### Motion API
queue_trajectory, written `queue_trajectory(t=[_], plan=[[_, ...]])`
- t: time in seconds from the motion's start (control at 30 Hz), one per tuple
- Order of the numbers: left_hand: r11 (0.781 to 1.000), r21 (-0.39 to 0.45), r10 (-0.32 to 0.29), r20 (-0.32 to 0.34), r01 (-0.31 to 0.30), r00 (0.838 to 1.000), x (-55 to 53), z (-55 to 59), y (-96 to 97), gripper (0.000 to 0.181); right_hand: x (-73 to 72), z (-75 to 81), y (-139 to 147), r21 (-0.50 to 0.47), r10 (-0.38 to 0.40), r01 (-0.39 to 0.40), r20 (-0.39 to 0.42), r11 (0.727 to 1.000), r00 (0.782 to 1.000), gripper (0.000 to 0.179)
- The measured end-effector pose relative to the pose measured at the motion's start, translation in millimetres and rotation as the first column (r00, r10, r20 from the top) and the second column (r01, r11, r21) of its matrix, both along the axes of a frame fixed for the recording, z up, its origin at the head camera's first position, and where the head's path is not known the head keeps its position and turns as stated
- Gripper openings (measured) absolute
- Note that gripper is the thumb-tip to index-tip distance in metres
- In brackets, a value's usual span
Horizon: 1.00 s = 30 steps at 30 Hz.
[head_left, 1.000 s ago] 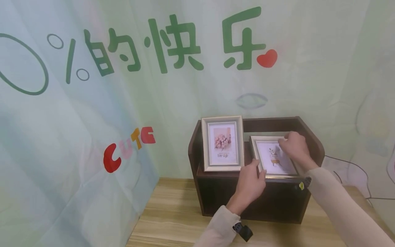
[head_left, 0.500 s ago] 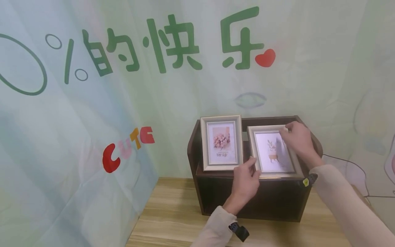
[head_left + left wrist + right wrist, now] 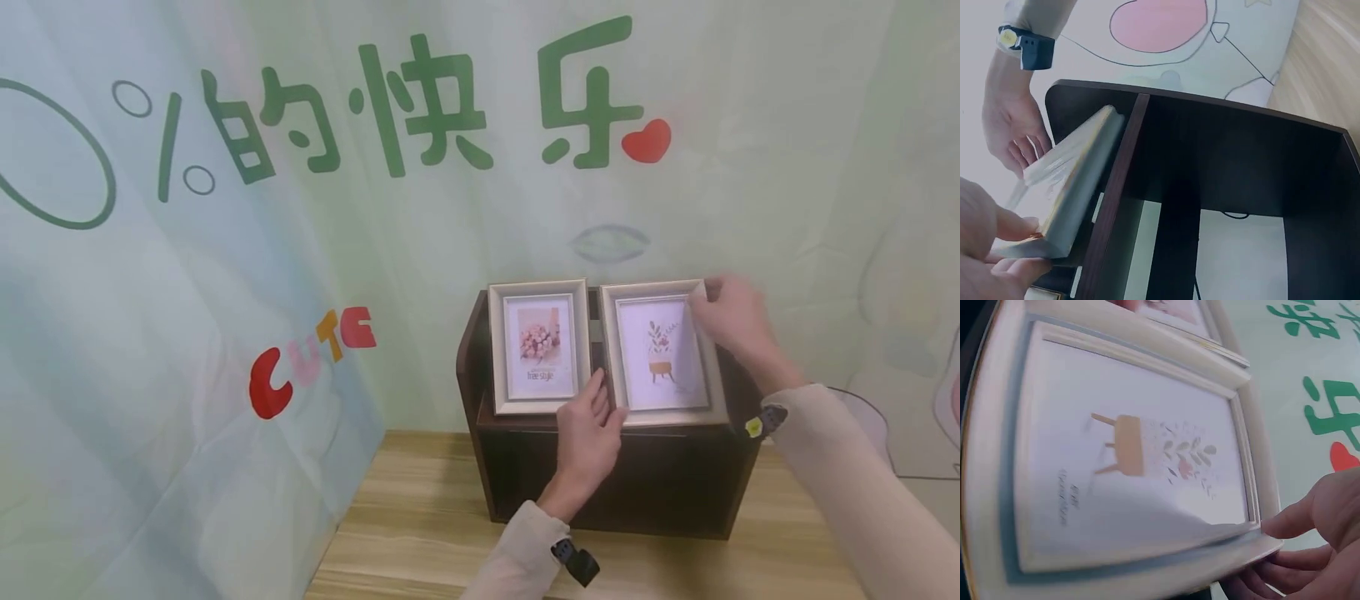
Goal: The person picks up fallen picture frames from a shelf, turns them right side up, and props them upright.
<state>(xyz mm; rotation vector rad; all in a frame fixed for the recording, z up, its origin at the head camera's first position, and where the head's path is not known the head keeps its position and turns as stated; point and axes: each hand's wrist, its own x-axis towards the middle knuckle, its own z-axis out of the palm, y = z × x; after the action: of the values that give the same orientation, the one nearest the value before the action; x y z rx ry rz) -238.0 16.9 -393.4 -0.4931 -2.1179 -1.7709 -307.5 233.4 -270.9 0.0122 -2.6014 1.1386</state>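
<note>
A pale picture frame [image 3: 636, 367] with a potted-plant print leans back on the upper shelf of a dark wooden rack [image 3: 615, 487]. My left hand [image 3: 585, 446] is at its lower left corner; in the left wrist view the thumb lies on the front and fingers lie under the corner. With thumb in front and fingers behind, my right hand [image 3: 738, 323] pinches the upper right corner, as the right wrist view shows. To the left stands a second picture frame [image 3: 538, 350] with a pink-flower print, leaning back the same way.
The rack stands on a wood-grain tabletop [image 3: 412, 500] against a printed curtain [image 3: 420, 233] with green characters. Its lower compartment is open at the front, and its raised side panel [image 3: 472, 350] borders the flower frame on the left.
The plant picture frame has tilted up from lying back to a steeper lean, its top edge rising with my right hand. My left hand has shifted slightly left and down.
</note>
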Motion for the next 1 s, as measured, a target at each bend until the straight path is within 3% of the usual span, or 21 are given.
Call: queue_trajectory(t=[0.27, 0.5, 0.63, 1.0], plan=[[0.999, -0.019, 0.047, 0.013, -0.047, 0.999, -8.0, -0.9, 0.9, 0.048, 5.7, 8.4, 22.0, -0.032, 0.028, -0.029, -0.037, 0.999, 0.999, 0.056], [0.996, -0.052, 0.073, 0.010, -0.072, 0.997, -9.0, -2.9, 3.9, 0.046, 14.0, 6.1, 41.2, -0.089, 0.111, -0.110, 0.004, 0.990, 0.994, 0.074], [0.989, -0.097, 0.111, -0.049, -0.115, 0.993, -10.0, -1.6, 6.7, 0.043, 22.4, 7.4, 49.1, -0.105, 0.134, -0.131, 0.022, 0.986, 0.991, 0.079], [0.959, -0.179, 0.193, -0.144, -0.218, 0.971, -13.1, 5.7, 11.9, 0.036, 44.8, 5.6, 66.2, -0.092, 0.142, -0.144, -0.032, 0.985, 0.989, 0.068]])
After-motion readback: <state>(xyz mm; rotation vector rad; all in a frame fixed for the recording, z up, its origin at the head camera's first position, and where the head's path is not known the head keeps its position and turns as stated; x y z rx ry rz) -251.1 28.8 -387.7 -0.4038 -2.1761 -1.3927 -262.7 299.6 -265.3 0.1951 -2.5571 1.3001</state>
